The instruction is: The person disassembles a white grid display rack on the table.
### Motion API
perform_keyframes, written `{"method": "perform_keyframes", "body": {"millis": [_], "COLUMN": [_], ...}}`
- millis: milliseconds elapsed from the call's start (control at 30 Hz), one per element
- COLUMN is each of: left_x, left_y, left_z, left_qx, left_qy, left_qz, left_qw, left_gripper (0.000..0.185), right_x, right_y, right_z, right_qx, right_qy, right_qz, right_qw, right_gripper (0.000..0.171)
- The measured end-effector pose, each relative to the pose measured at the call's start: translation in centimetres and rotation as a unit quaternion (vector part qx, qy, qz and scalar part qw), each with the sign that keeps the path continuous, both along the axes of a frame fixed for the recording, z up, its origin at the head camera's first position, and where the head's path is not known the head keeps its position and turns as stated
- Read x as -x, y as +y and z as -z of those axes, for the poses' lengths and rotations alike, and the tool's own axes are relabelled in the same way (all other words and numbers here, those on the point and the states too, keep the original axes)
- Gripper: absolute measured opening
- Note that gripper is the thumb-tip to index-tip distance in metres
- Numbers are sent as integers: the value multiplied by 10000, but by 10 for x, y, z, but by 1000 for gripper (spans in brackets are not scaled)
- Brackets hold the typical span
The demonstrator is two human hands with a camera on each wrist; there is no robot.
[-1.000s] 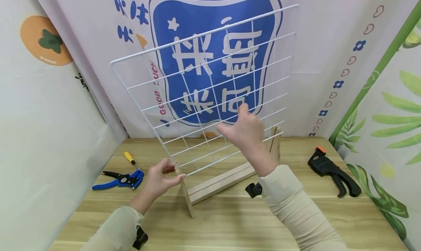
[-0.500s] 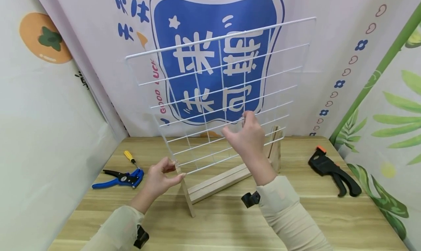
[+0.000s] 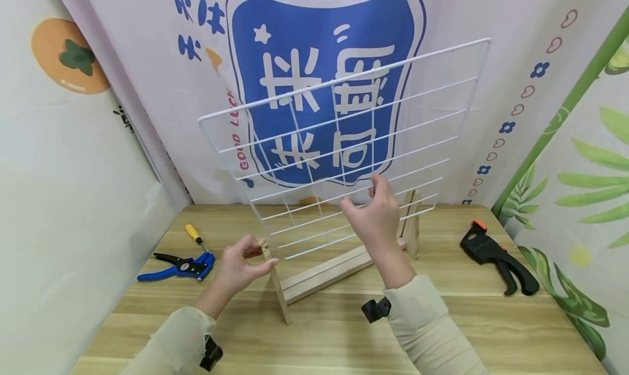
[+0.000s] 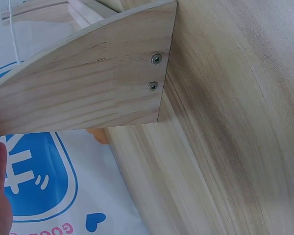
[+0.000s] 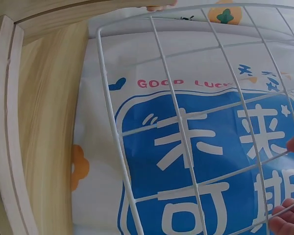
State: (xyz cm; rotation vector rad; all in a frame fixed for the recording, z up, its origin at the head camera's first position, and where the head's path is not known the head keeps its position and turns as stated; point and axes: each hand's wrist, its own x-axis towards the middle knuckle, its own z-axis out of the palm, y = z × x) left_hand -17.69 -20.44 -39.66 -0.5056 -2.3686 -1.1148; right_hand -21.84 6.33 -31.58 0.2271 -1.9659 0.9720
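Note:
My right hand [image 3: 375, 216] pinches the lower middle of a white wire grid panel [image 3: 417, 59], which is tilted above a wooden stand. The stand has a long grooved crossbar [image 3: 324, 274] between two end boards. With fingers and thumb, my left hand [image 3: 242, 268] grips the top of the left end board [image 3: 280, 296]. The grid's lower left corner is just right of that board; its lower right overlaps the right end board [image 3: 414, 227]. In the left wrist view, two screws show in the curved end board [image 4: 88, 83]. The right wrist view shows my right fingertips [image 5: 284, 223] at the grid wires.
On the left of the wooden table [image 3: 334, 337] lie a blue and black plier-like tool [image 3: 187, 267] and a yellow-handled screwdriver [image 3: 194, 234]. A black two-handled tool with an orange tip [image 3: 496, 257] lies on the right. A printed cloth [image 3: 452, 162] hangs behind the table.
The grid has shifted right in my right hand, its top edge swinging lower. Its lower left corner has come away from beside my left thumb. My left hand stays on the end board.

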Motion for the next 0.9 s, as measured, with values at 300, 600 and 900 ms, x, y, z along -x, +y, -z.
{"method": "perform_keyframes", "body": {"millis": [300, 600, 900], "left_x": [-1, -4, 0], "left_y": [1, 5, 3], "left_z": [4, 3, 7], "left_qx": [-120, -286, -485], "left_qy": [-249, 61, 161], "left_qz": [-37, 102, 267], "left_qw": [9996, 9995, 9983], "left_gripper": [36, 34, 33], "right_x": [-3, -11, -16], "right_y": [12, 24, 36], "right_z": [21, 39, 56], "right_qx": [-61, 284, 526], "right_qy": [-226, -800, -1030], "right_qz": [312, 508, 632], "right_qw": [9992, 9951, 9913], "right_gripper": [52, 55, 56]}}
